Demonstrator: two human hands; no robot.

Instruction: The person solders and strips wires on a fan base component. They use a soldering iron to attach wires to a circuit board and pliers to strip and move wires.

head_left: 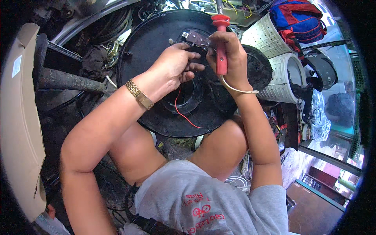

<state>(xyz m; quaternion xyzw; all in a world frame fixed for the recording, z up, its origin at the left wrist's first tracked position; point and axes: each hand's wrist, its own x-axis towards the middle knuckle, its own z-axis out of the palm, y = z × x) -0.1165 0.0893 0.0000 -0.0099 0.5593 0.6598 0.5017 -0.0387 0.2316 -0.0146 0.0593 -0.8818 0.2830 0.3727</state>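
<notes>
My right hand (231, 53) is closed around the red handle of a soldering iron (221, 58), its metal barrel pointing away from me. A pale cord loops at my right wrist. Beside those fingers is a dark rectangular component (197, 38) with a shiny terminal at its left end. My left hand (176, 64) reaches to the near side of this component, fingers loosely bent and apart, the uppermost one against or very close to it. Both hands are above a large round black plastic base (156, 35). A thin red wire (181, 111) runs down from below my left hand.
To the right stand white perforated baskets (280, 72), with a blue and red bag (297, 21) on the far one and a black helmet (321, 66) beyond. On the left are a cardboard sheet (21, 117) and a dark metal post (70, 80). My knees flank the base's near edge.
</notes>
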